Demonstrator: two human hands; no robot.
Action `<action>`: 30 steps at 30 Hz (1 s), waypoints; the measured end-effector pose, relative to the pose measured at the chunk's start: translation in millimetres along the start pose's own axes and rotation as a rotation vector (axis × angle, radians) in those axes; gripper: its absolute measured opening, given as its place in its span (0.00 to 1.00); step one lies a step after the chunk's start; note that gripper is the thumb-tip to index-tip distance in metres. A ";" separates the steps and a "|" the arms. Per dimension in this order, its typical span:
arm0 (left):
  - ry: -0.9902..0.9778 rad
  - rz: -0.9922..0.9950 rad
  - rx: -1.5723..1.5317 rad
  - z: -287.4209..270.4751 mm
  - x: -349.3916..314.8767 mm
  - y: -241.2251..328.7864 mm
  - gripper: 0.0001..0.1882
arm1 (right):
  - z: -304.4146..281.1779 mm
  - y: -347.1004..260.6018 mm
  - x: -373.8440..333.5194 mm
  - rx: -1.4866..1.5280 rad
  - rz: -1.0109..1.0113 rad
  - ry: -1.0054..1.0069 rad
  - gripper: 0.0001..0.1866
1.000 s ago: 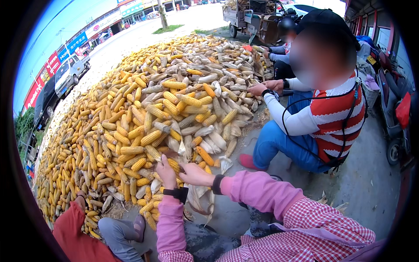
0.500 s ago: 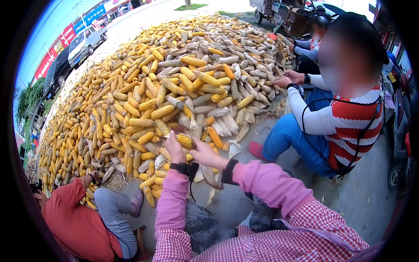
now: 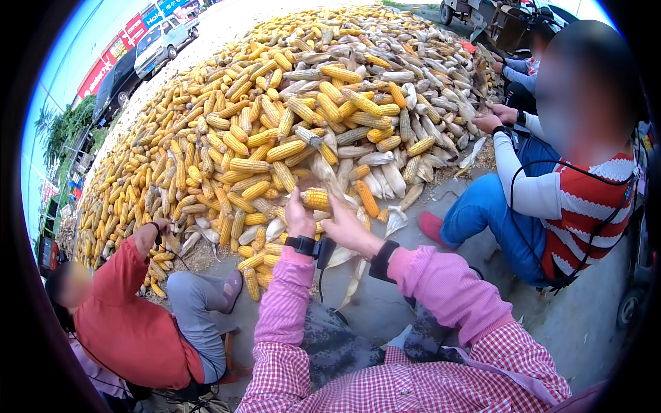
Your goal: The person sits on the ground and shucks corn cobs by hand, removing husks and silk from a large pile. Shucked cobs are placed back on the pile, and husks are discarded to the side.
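Between my hands, in front of the near edge of the pile, is a yellow ear of corn [image 3: 316, 199]. My left hand [image 3: 299, 219] is closed around its left end. At its right end is my right hand [image 3: 350, 227], fingers bent and closed on the corn husk [image 3: 326, 171], whose pale, dry leaves rise above the ear. Part of this husk is blurred, and my fingers hide where it joins the ear. Strips of loose husk [image 3: 355, 283] hang below my right wrist. Both wrists wear dark bands.
A large pile of corn ears [image 3: 234, 148] spreads ahead, with unhusked ears [image 3: 441, 89] toward its right. A person in red [image 3: 131, 310] sits at left; another in a striped vest [image 3: 585, 206] sits at right, both handling corn. Parked vehicles [image 3: 162, 45] stand at the far left.
The whole view has swung, so the pile and people appear farther right and slightly higher. My hands stay on the ear and husk. The person at left has turned their head.
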State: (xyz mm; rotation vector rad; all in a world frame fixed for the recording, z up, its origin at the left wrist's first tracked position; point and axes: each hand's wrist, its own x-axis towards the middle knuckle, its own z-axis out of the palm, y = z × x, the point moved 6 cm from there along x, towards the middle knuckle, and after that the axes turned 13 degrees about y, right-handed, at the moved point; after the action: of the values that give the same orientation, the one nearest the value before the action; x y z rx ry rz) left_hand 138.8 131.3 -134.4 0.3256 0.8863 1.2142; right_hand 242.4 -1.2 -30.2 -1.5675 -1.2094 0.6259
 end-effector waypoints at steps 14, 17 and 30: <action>-0.073 -0.205 -0.043 5.2 -20.5 7.3 0.26 | -14.7 59.8 42.7 0.288 0.248 0.180 0.44; 0.028 -0.225 -0.160 -18.7 6.5 19.5 0.25 | -17.4 40.2 36.1 0.485 0.373 0.046 0.42; 0.364 -0.102 -0.196 -119.4 60.2 67.7 0.24 | -85.6 59.2 47.1 0.511 0.479 -0.021 0.24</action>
State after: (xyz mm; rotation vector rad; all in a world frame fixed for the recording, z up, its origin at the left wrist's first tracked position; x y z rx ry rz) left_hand 10.0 182.6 -191.1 -0.1021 1.0714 1.2738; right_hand 354.9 8.9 -46.8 -1.4032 -0.6071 1.1605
